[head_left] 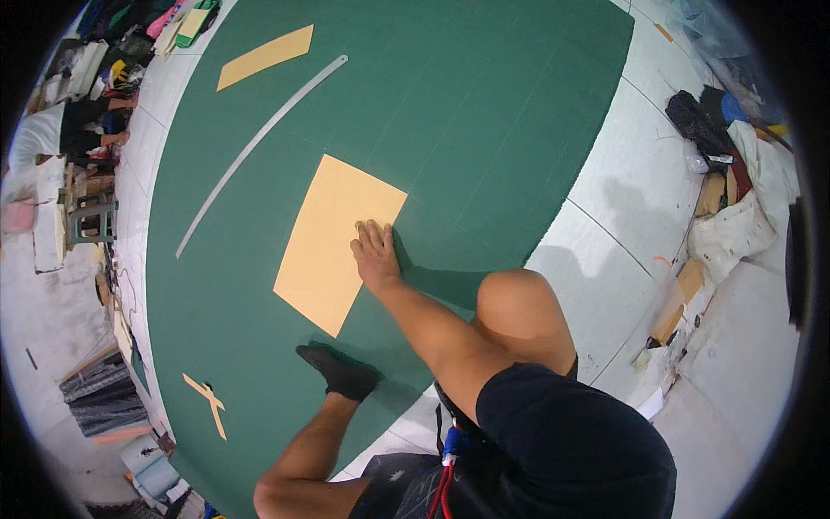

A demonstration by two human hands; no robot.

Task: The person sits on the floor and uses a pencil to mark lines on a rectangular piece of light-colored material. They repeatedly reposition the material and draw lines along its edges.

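Observation:
My right hand (pixel 376 254) lies palm down on the right part of a pale yellow pattern sheet (pixel 320 238), fingers stretched out. The sheet rests flat on a large green cloth (pixel 467 104) marked with faint straight lines. To the left of the sheet lies a long metal ruler (pixel 252 145), and a yellow card strip (pixel 265 58) is beyond it. At the lower left are narrow yellow pieces (pixel 213 406), crossed, with something small and dark on them. My left hand is not in view.
My foot in a black sock (pixel 341 370) presses on the cloth near the sheet's lower corner; my bent knee (pixel 521 307) is to the right. White floor tiles (pixel 596 221) border the cloth. Bags and scraps (pixel 731 233) line the right wall. Another person's feet (pixel 117 121) show at far left.

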